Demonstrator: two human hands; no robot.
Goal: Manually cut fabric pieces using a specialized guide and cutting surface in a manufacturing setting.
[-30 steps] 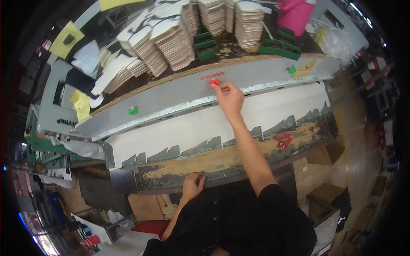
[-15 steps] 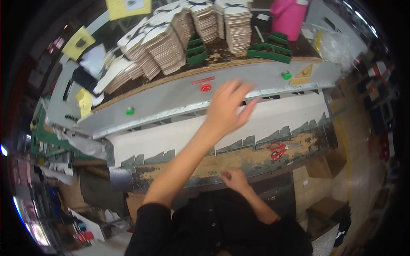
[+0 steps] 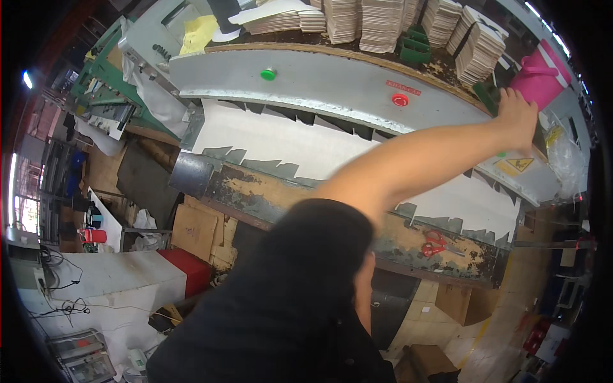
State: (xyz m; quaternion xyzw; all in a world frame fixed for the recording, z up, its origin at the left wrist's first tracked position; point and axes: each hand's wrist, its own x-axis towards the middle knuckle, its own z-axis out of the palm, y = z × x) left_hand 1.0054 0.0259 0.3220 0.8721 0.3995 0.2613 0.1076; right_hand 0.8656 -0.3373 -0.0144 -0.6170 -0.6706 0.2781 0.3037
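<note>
My left arm stretches far to the right across the machine, and my left hand (image 3: pixel 518 122) is at the back right beside a green compartment tray (image 3: pixel 488 97) and a pink jug (image 3: pixel 541 76). Its fingers are spread, with nothing visible in them; the fingertips are near the tray's edge. Of my right arm (image 3: pixel 364 290) only a strip of bare skin shows below the left sleeve; its fingers are hidden. Under my left forearm lies a long white sheet (image 3: pixel 274 137) with jagged cut edges, on the machine bed.
Red-handled scissors (image 3: pixel 435 244) lie on the worn front ledge (image 3: pixel 255 195). The grey crossbar (image 3: pixel 332 86) carries a green button (image 3: pixel 268 74) and a red button (image 3: pixel 400 99). Stacks of cut pieces (image 3: pixel 382 25) and another green tray (image 3: pixel 415 46) stand behind it. A cardboard box (image 3: pixel 465 302) sits below, right.
My left hand has moved from above the sheet's middle to the tray and jug at the back right. The view has turned. My right hand has become hidden behind the left sleeve.
</note>
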